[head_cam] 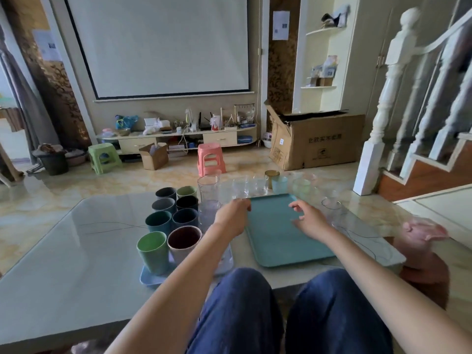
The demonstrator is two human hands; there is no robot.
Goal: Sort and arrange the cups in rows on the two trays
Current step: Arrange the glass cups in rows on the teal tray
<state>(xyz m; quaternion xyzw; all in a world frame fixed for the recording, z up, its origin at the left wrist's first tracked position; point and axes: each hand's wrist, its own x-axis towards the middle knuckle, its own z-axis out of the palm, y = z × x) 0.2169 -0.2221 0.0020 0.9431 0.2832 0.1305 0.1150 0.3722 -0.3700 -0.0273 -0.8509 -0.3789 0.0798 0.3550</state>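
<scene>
A blue tray [149,278] at the left carries two rows of several coloured ceramic cups [184,240], with tall clear glasses [208,190] standing at their right. The teal tray [274,241] at the right holds nothing. Beyond its far edge stand several clear glasses [241,187], a gold cup [271,176], a light blue cup [279,184] and a pale green cup [301,186]. Another clear glass [332,206] stands at the teal tray's right. My left hand [231,217] hovers over the teal tray's far-left corner, fingers loosely curled and holding nothing. My right hand [307,219] hovers over the teal tray, fingers spread.
The low glass-topped table [84,241] stands in front of my knees. A pink stool [210,158] and a green stool [103,157] stand on the floor beyond it. A cardboard box [316,141] and a staircase railing [388,98] are at the right.
</scene>
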